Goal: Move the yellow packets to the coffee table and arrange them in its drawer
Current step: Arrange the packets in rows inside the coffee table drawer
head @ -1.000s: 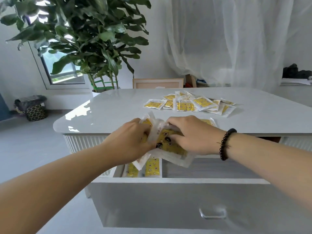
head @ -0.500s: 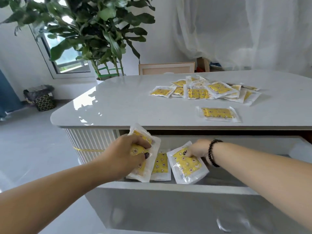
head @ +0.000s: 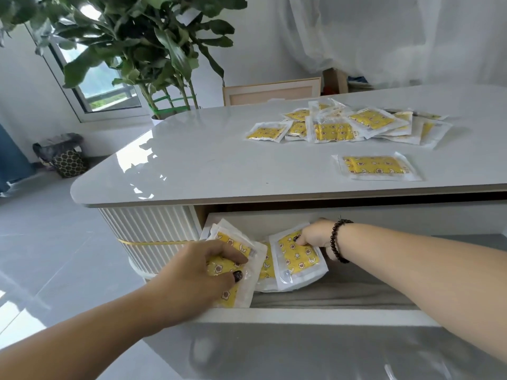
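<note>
The white coffee table (head: 208, 163) has its drawer (head: 315, 315) pulled out toward me. My left hand (head: 197, 272) grips a small stack of yellow packets (head: 233, 270) at the drawer's left end. My right hand (head: 315, 235), with a dark bead bracelet on the wrist, holds the top edge of another yellow packet (head: 297, 259) standing tilted inside the drawer. One more packet (head: 267, 266) lies between them, partly hidden. A pile of yellow packets (head: 345, 124) rests on the tabletop at the back right. A single packet (head: 375, 167) lies nearer the front edge.
A large potted plant (head: 142, 45) stands behind the table's left corner. A patterned bin (head: 70, 163) sits on the floor by the window. A wooden frame (head: 271, 90) leans behind the table, and white curtains hang at the back right. The drawer's right part shows grey lining (head: 356, 289).
Both hands have gone from above the drawer down into it. The bundle split: my left hand kept a stack at the left end, my right hand brought one packet down beside it.
</note>
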Demonstrator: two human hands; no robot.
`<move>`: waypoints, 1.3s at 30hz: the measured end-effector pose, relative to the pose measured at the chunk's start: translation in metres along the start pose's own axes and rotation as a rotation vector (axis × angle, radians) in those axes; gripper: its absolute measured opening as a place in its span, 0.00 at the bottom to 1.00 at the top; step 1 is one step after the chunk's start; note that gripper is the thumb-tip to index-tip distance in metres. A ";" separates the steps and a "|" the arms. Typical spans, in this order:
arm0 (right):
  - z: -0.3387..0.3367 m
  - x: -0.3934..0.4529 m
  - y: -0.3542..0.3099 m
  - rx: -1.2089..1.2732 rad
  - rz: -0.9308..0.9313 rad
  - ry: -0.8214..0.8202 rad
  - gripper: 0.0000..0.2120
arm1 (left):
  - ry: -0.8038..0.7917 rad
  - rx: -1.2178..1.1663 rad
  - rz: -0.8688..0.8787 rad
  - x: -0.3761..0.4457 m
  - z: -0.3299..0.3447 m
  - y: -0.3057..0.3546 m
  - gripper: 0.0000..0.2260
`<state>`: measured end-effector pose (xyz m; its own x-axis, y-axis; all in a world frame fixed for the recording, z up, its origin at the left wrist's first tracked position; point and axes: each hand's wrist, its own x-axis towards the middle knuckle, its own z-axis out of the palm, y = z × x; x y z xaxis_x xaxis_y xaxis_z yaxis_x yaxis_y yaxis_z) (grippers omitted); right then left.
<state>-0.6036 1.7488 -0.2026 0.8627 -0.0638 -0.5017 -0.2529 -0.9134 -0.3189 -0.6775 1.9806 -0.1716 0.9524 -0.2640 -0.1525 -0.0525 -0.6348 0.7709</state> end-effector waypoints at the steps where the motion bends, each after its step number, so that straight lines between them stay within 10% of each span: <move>1: 0.002 0.003 0.000 0.099 0.007 0.040 0.18 | -0.002 -0.016 -0.005 0.001 0.000 0.000 0.13; 17: 0.006 -0.009 0.008 -0.094 0.035 0.257 0.18 | 0.000 -0.309 -0.182 0.001 -0.008 0.011 0.11; 23: -0.007 -0.044 0.003 0.825 -0.192 -0.161 0.12 | -0.002 -0.372 -0.164 0.020 0.016 0.028 0.12; 28: -0.004 -0.049 0.023 1.002 -0.212 -0.157 0.03 | -0.036 -0.455 -0.197 0.049 0.055 0.052 0.12; 39: -0.011 -0.016 0.091 0.808 0.029 0.093 0.15 | -0.169 -0.115 -0.157 0.105 0.121 0.074 0.13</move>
<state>-0.6361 1.6621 -0.2147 0.8749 -0.1485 -0.4610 -0.4829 -0.3408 -0.8066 -0.6182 1.8178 -0.2051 0.8821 -0.2925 -0.3693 0.1357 -0.5930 0.7937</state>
